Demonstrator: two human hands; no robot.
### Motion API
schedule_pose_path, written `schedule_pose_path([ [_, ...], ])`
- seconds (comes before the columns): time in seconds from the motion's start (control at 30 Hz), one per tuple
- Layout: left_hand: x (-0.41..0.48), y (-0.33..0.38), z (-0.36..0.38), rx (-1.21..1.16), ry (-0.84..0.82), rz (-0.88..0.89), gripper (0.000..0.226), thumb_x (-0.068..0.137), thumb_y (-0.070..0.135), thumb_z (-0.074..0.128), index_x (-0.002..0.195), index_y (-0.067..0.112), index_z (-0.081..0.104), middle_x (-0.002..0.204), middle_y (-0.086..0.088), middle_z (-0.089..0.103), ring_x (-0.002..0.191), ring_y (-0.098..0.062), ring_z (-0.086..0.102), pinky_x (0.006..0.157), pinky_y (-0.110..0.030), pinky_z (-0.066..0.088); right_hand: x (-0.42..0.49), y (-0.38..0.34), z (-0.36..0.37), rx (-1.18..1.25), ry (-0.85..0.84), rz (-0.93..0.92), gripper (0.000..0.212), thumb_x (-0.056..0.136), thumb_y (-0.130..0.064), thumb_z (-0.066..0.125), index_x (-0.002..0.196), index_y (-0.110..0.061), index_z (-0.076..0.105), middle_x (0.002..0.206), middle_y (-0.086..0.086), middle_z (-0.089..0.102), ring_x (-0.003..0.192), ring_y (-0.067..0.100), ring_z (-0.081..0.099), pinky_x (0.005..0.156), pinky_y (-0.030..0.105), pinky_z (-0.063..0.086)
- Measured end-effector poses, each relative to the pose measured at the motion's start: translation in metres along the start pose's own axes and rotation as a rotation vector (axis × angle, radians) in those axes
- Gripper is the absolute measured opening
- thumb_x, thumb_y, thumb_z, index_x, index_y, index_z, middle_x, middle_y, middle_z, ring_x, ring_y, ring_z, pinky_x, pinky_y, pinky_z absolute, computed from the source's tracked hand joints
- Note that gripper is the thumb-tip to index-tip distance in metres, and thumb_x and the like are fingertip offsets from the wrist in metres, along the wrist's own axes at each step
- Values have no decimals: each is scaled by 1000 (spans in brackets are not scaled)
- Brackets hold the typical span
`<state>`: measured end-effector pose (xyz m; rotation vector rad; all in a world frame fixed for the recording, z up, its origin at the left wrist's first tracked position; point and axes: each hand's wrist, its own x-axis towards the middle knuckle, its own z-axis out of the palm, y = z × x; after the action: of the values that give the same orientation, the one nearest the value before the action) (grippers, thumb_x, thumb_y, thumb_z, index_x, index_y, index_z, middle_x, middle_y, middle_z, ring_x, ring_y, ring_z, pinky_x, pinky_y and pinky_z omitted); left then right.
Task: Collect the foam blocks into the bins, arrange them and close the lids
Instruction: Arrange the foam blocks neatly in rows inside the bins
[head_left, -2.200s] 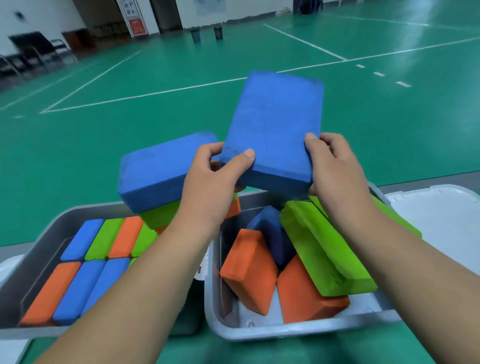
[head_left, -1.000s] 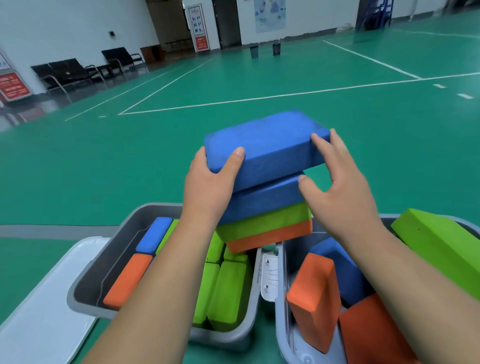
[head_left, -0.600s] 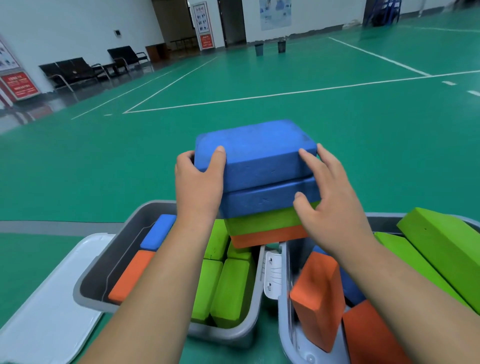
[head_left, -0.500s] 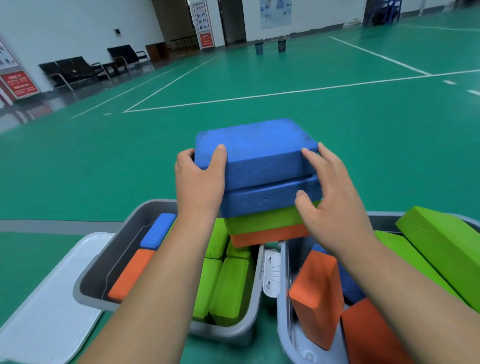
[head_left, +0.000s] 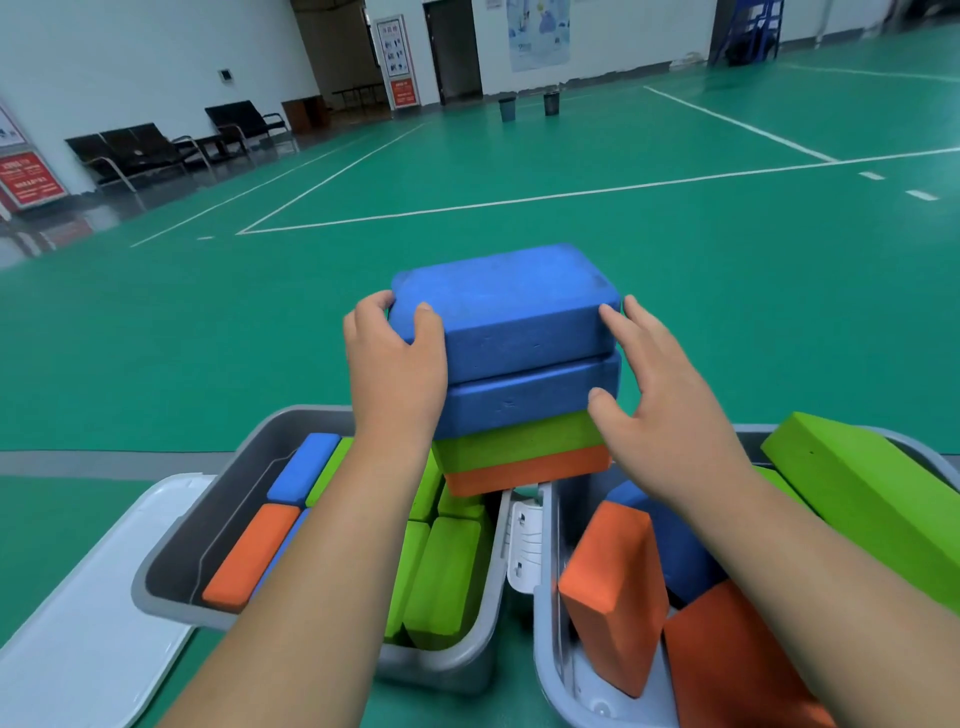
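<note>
Over the right end of the left grey bin stands a stack of foam blocks: a top blue block, a second blue block, a green block and an orange block. My left hand grips the top blue block's left end, thumb on its front face. My right hand presses straight fingers against the right ends of both blue blocks. Blue, orange and green blocks lie in rows in the left bin. The right grey bin holds tilted orange, blue and green blocks.
A white lid lies flat to the left of the left bin. A white latch sits between the two bins. Green court floor stretches ahead, with black chairs and two small dark bins near the far wall.
The blue block held over the right bin came left and now lies on the stack over the left bin. In the last half second my hands only squared it with the block below.
</note>
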<state>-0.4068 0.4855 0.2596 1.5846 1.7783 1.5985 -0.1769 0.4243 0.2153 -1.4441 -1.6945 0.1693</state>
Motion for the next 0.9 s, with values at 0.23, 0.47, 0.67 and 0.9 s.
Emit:
schedule_pose_path([
  [0.23,-18,22,8,192,-54,534,31,94,16,59,124,8,63,127,-5,63,141,-31,43,116,-45,35,-9,14,-22,-92,-16,33,68,90,-19,66,154,-21,44,165,0,33,152,11,28,121,18,15],
  [0.47,-79,41,63,151,-384,776,25,91,12,59,115,12,66,115,-2,64,120,-25,54,105,-37,41,-27,43,-55,-193,-37,174,65,88,-16,67,150,-8,47,150,12,48,132,27,50,118,37,34],
  [0.67,-135,37,119,279,-879,776,27,93,21,58,118,15,66,115,-4,66,111,-24,59,97,-39,46,-47,86,-91,-345,-181,482,59,92,-29,61,147,-11,51,148,15,49,140,27,44,118,33,30],
  [0.9,-182,-4,173,536,-1321,448,63,93,57,65,142,19,54,144,-9,58,134,-26,54,111,-38,44,-80,123,-108,-636,-521,715,79,90,-60,60,152,-14,42,154,22,37,138,43,43,115,48,39],
])
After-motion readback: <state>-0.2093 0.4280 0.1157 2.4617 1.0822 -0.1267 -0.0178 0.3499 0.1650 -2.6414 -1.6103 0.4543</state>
